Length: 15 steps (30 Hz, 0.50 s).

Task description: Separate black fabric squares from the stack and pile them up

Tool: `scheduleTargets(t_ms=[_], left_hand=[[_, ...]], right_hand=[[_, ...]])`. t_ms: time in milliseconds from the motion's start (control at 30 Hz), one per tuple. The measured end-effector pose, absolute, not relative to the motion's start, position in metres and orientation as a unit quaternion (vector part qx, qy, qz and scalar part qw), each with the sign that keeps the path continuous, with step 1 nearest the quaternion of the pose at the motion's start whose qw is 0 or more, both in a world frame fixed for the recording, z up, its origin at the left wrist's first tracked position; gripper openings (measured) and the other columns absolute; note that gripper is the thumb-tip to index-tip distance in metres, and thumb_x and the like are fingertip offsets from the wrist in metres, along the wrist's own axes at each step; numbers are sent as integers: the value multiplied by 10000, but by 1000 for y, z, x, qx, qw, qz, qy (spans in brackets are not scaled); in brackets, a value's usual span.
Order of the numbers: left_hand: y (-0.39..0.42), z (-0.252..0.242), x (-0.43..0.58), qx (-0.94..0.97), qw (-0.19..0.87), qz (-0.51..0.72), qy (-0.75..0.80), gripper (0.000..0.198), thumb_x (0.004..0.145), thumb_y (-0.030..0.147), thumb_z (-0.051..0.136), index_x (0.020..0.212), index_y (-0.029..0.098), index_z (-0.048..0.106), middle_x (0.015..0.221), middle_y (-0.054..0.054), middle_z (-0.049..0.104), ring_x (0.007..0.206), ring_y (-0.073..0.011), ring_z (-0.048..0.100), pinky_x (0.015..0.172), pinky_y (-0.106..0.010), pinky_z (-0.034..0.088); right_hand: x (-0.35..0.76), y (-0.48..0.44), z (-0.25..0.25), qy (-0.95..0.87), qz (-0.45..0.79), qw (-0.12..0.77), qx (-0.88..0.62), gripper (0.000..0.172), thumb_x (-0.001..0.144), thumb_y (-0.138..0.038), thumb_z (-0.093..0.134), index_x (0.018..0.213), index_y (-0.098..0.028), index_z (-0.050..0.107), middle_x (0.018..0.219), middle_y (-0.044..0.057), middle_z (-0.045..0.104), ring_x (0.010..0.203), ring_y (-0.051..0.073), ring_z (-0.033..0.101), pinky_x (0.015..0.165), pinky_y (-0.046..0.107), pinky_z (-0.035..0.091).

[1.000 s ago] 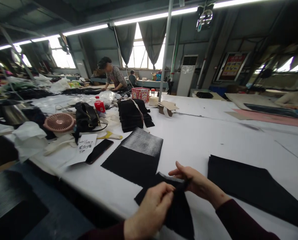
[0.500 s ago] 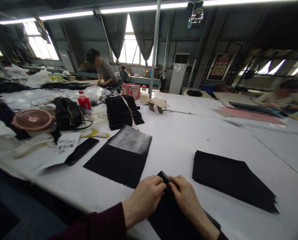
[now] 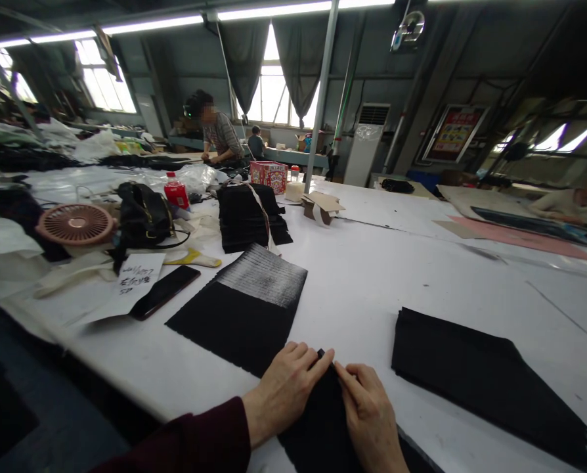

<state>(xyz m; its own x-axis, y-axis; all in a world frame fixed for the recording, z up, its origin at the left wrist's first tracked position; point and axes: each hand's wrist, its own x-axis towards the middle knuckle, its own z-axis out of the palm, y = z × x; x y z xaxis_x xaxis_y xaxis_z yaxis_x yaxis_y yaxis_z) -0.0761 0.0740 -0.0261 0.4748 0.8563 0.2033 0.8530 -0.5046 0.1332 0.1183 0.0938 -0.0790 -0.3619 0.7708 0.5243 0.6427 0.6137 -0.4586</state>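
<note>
At the front edge of the table, a piece of black fabric (image 3: 318, 430) lies under both my hands, its top edge turned into a narrow fold. My left hand (image 3: 291, 384) has its fingers bent and closed on the left side of that fold, thumb hidden. My right hand (image 3: 371, 414) pinches the fold's right side between thumb and fingers, close to the left fingertips. Just beyond the left hand, a flat stack of black fabric pieces (image 3: 239, 328) has a shiny grey strip (image 3: 268, 276) across its far end. Another black fabric stack (image 3: 471, 374) lies to the right.
To the left are a phone (image 3: 168, 292), a handwritten paper (image 3: 138, 276), a pink fan (image 3: 77, 223) and a black bag (image 3: 144, 213). A tied black bundle (image 3: 244, 220) stands behind, near a red bottle (image 3: 176, 192) and a cardboard piece (image 3: 323, 205). People work at farther tables.
My left fingers have stretched farther along the fold toward the right hand. The right hand has shifted slightly down and right. The whole view has turned a little to the left.
</note>
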Motion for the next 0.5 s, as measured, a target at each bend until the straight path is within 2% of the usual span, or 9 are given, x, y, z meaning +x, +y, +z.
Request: scheduleTargets(t_ms=[233, 500], left_hand=[[74, -34, -80, 847, 7, 137, 514, 425, 963, 184, 436, 1385, 228, 410, 1082, -48, 577, 967, -217, 510, 875, -383, 414], [75, -38, -82, 836, 30, 157, 526, 375, 965, 172, 435, 1333, 238, 462, 1085, -47, 571, 979, -213, 513, 868, -377, 412]], right_hand=[[118, 93, -82, -870, -41, 341, -354, 379, 952, -101, 388, 1287, -162, 555, 937, 88, 596, 821, 199, 548, 703, 338, 481], [124, 98, -91, -898, -94, 294, -314, 451, 901, -54, 384, 1328, -105, 519, 1001, 120, 612, 825, 215, 542, 692, 345, 457]])
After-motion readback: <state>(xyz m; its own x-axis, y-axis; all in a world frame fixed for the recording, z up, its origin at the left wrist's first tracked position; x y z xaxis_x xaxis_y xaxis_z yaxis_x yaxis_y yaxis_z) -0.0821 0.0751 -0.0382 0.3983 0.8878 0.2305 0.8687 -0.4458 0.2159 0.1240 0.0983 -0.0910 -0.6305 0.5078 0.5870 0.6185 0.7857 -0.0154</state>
